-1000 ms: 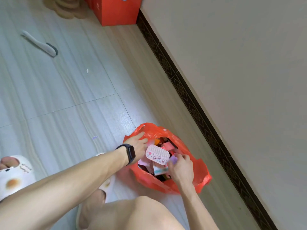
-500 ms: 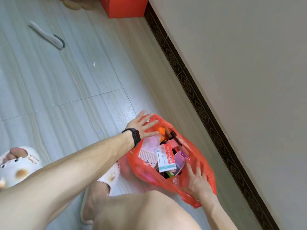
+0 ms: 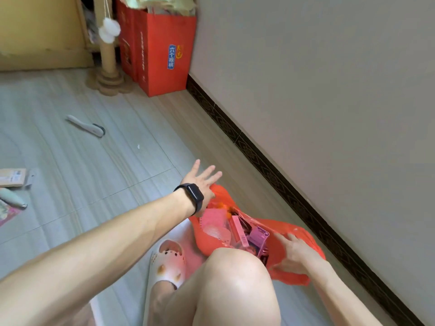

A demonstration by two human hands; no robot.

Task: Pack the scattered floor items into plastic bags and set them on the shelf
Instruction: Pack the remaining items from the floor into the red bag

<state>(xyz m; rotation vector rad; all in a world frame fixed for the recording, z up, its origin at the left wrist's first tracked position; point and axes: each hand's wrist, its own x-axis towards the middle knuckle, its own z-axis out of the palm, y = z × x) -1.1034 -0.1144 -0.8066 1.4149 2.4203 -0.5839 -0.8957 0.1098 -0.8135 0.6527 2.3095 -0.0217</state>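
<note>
A red plastic bag (image 3: 286, 245) lies open on the floor by my right knee. Inside it are pink boxes (image 3: 213, 223) and a purple packet (image 3: 257, 236). My left hand (image 3: 202, 180), with a black watch on the wrist, hovers over the bag's far edge, fingers spread and holding nothing. At the bag's near right rim my right hand (image 3: 297, 254) grips the plastic, fingers reaching inside. Loose items remain on the floor: a white brush (image 3: 86, 125), and at the left edge a cardboard packet (image 3: 13, 177), a pale green stick-shaped item (image 3: 13, 200) and a pink packet (image 3: 7, 215).
A wall with a dark baseboard (image 3: 270, 175) runs along the right. Red paper bags (image 3: 162, 55) and a cardboard scratching post (image 3: 108, 64) stand at the far end beside a yellow cabinet (image 3: 40, 31). My slippered foot (image 3: 168, 262) is left of the bag.
My left hand has lifted off the bag's far rim and spread open. The right hand has moved from among the items to the bag's near right rim. The view has tilted up.
</note>
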